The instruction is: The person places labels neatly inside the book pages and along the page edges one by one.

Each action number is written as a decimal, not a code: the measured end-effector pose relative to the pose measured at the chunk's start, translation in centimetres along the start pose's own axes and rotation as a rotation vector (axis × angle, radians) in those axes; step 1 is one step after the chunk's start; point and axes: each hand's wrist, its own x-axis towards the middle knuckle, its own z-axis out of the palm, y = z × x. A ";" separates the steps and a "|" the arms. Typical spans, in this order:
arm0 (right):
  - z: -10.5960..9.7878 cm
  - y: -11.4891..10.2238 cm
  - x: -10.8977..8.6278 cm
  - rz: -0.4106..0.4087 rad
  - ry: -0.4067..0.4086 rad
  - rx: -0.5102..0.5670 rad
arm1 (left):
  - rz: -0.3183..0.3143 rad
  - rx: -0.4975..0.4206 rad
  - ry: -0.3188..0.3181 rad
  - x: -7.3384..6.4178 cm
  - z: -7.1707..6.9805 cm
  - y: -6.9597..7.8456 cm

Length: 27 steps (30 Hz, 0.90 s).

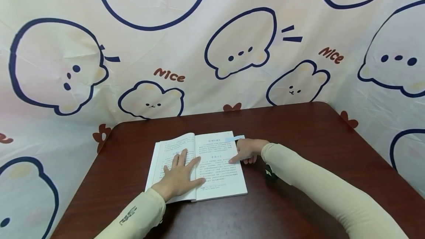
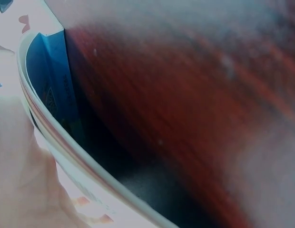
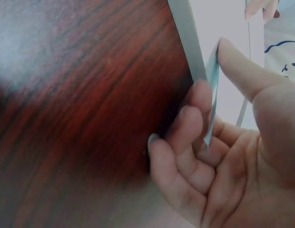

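Observation:
An open book point(image 1: 219, 169) with printed pages lies on the table. Across its left page my left hand point(image 1: 179, 178) rests with fingers spread, thumb over the spine towards the right page. In the left wrist view the book's curved edge point(image 2: 81, 152) stands off the tabletop, a blue cover part point(image 2: 54, 80) beneath. My right hand point(image 1: 247, 150) is at the right page's outer edge, thumb over the page and the other fingers curled beside it. A light blue strip point(image 1: 234, 138) overhangs the upper right edge; the right wrist view shows this strip point(image 3: 213, 95) between thumb and curled fingers.
The dark reddish-brown table point(image 1: 285, 121) extends around the book. Behind and beside it hangs a pale curtain point(image 1: 192, 54) with blue cartoon outlines, meeting the table's far edge. A small dark object point(image 1: 270, 172) sits at the right sleeve's cuff.

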 end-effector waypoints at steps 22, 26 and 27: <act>-0.9 1.3 0.1 -0.126 -0.089 0.029 | 0.005 0.012 -0.003 0.0 0.0 0.0; -1.2 1.6 0.1 -0.166 -0.133 0.034 | 0.004 0.011 -0.007 0.1 0.0 -0.1; -1.3 1.6 0.1 -0.169 -0.138 0.036 | 0.004 0.012 -0.007 0.1 0.0 -0.1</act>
